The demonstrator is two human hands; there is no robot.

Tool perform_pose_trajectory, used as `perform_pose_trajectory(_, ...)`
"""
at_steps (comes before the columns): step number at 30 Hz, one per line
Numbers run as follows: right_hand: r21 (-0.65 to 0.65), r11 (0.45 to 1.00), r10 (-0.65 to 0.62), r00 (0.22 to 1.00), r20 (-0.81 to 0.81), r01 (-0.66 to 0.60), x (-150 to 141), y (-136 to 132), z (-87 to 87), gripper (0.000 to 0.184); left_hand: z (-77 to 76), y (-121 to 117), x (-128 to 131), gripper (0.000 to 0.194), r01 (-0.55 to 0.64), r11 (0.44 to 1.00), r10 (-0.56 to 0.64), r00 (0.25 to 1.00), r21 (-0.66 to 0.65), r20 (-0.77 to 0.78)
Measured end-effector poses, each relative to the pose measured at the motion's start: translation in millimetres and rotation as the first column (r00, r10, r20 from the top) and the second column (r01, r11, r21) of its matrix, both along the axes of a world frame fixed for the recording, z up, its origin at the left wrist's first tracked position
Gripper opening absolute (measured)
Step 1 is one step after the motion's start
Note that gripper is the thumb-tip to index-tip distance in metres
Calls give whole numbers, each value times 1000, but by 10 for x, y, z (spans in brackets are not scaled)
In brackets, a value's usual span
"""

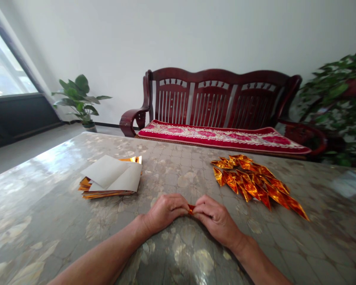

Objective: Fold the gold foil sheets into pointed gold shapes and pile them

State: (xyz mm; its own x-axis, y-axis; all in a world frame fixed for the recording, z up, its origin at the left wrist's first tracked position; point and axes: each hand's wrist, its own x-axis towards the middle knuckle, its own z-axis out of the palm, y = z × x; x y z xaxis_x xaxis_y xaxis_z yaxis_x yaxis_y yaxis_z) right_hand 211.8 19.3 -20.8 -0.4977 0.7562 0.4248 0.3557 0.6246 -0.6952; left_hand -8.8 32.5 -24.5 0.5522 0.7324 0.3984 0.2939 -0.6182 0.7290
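Head view, near to far. Two bare hands over a table [178,166] with a glossy, flower-patterned top. Left hand [166,211]: thumb and fingers pinched on one end of a small foil piece [191,209]. Right hand [216,217]: pinched likewise on the other end. Fingertips of the two hands face each other, a narrow gap between; only a sliver of shiny orange-red shows there, the rest covered by fingers, so its full shape cannot be told.

Handling, by judgement: very light; thin and easily bent, yet likely to keep a crease; slick on the shiny face; apt to crumple or tear if pulled hard. Best hold: a gentle pinch at both ends, thumbs against fingers, middle left free.

Beyond the hands, left: one stack of paper sheets [112,176], pale side uppermost, gold-orange at the edges, lying askew. Right, well apart from it: a group of pointed foil shapes [255,184], orange-gold, lying close together, some overlapping.

Farther: dark red wooden bench [213,73] with a red floral cover [207,132]; potted plant [81,95] left of it; pale wall [195,35] behind.
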Motion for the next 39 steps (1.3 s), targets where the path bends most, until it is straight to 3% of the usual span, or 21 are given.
perform_pose_trajectory(15, -41, 999, 2, 998, -68, -5, -27, -14, 43, 14, 17, 17, 34, 10, 25, 999, -22, 997, -42, 71)
perform_pose_trajectory(23, -30, 1000, -6, 998, -56, 4, -36, -24, 31, 15, 62, -28, 49, 15, 50, 999, -50, 999, -15, 6)
perform_pose_trajectory(39, -18, 1000, 9, 997, -73, -10, -68, -30, 54, 15, 68, -61, 69, 14, -28, 998, 29, 999, -61, 24)
